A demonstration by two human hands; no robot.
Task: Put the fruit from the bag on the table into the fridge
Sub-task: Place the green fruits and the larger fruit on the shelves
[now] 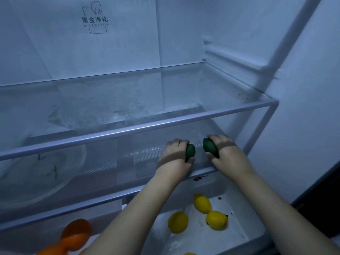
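Note:
I look into an open fridge. My left hand [175, 156] grips a dark green fruit [190, 151] and my right hand [227, 153] grips a second green fruit [209, 147]. Both hands reach onto the lower glass shelf [128, 159], under the upper glass shelf [128, 129]. The two green fruits are side by side, a small gap between them. Below, an open drawer [253, 227] holds three yellow lemons [202, 203] [178, 222] [216, 220]. Orange fruits [77, 234] lie at the bottom left. The bag and table are out of view.
A round clear plate or lid [36, 179] lies on the lower shelf at the left. The fridge's white side wall [303, 107] rises on the right. The upper shelf's front rail crosses just above my hands. Dark specks dot the drawer.

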